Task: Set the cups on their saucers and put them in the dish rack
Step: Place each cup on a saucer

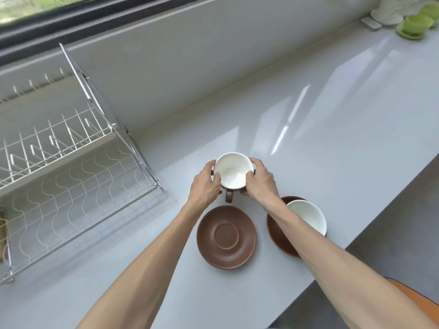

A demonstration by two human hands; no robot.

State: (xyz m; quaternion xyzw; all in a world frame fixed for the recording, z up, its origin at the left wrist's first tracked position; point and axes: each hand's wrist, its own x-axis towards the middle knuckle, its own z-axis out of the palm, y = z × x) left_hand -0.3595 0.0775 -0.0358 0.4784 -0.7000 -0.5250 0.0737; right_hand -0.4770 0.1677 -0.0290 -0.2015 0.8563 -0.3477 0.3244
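Both hands clasp one cup (233, 170), white inside and brown outside: the left hand (204, 186) curls its grip round the cup's left wall, the right hand (260, 180) wraps the right wall, fingers closed against it on both sides. The cup sits between the two grips, mouth up and tilted a little toward the camera, its brown handle (229, 196) pointing down toward the person. Whether it rests on the surface (308, 138) or is lifted cannot be told. Just nearer lies a bare brown saucer (226, 237). To its right a second cup (307, 217) stands on a second saucer (276, 230), partly hidden by the right forearm. The wire rack (71, 167) stands at left, well apart
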